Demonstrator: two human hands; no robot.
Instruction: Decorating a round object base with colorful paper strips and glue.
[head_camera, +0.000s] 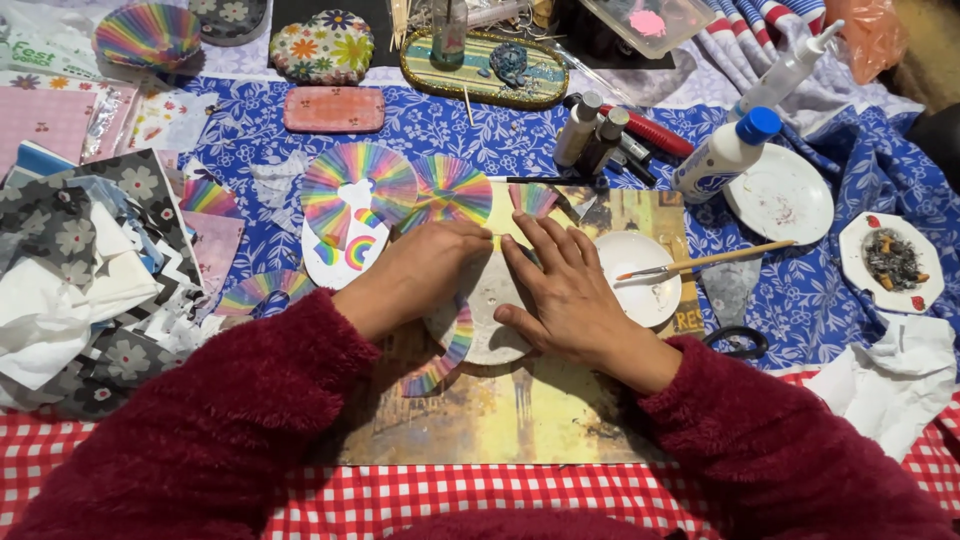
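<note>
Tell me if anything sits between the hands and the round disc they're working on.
Nothing visible does: the left hand and the right hand both lie flat on the round disc, directly on its rainbow paper.

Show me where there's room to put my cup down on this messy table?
Best spot: the bare red checked cloth along the near edge, between the two red sleeves. Also the lower part of the yellowish mat, below both hands. Crowded: the paper pile at left, and the glue bottle and plates at right.
</note>
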